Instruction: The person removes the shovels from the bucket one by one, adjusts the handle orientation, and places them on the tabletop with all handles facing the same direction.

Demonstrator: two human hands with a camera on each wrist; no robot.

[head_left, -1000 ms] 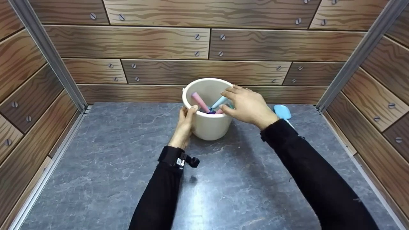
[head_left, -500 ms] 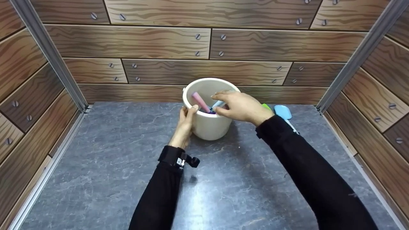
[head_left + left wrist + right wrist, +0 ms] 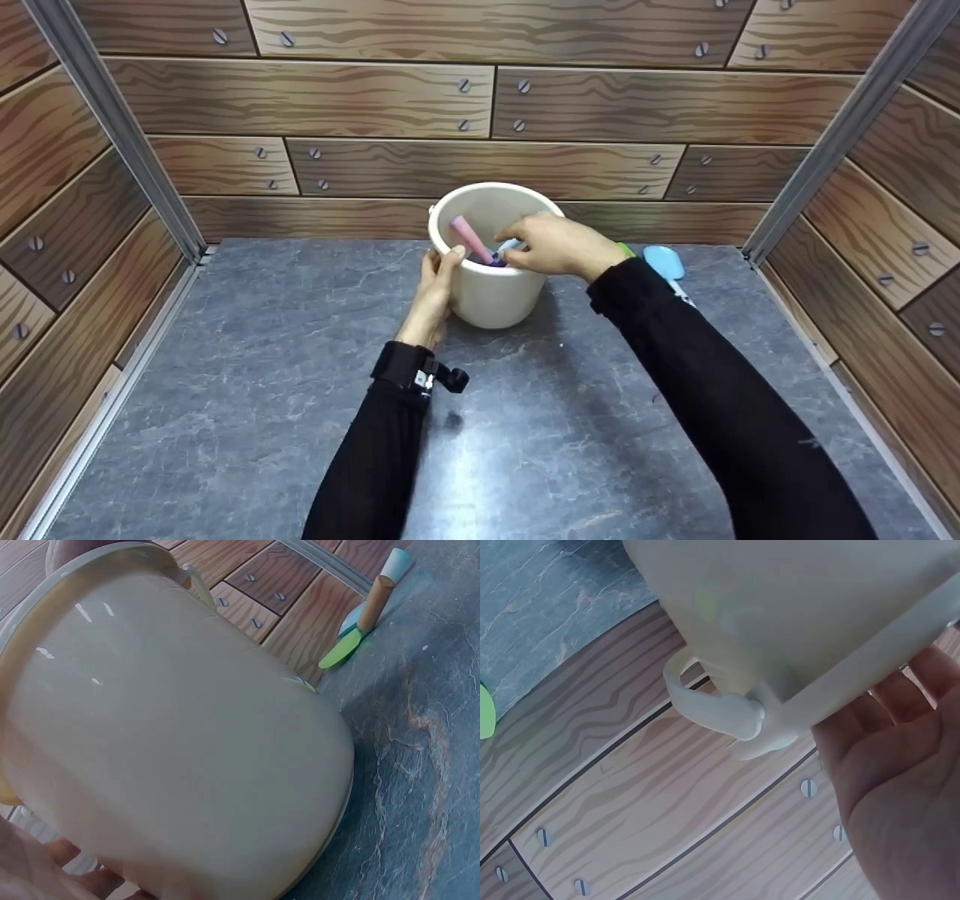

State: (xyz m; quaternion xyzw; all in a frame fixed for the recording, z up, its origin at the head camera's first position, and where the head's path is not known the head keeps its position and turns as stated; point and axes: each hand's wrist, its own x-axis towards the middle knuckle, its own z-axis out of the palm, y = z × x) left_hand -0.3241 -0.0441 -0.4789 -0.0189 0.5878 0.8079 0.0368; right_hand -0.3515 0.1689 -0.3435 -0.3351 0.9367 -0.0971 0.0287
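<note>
In the head view a cream plastic bucket [image 3: 495, 300] stands against the back wall. My left hand [image 3: 433, 289] grips its near left rim, thumb on the edge and fingers on the outside. Inside lean a pink handle [image 3: 471, 238] and a light blue handle [image 3: 511, 245], with something dark purple at their base. Over the right rim my right hand [image 3: 559, 241] reaches in, fingers bent around the light blue handle. Whether they press on it cannot be told. The fingertips are also hidden behind the bucket wall [image 3: 817, 600] in the right wrist view.
Right of the bucket lie a blue-headed spatula [image 3: 664, 262] and a lime green piece [image 3: 625, 250], partly behind my right arm. The left wrist view shows a green blade with a brown handle [image 3: 375, 604]. Wood-patterned walls [image 3: 390, 169] enclose the grey floor [image 3: 262, 360].
My right hand has moved left and lower into the bucket, and its fingers have bent closer around the light blue handle. The left hand and bucket have stayed put.
</note>
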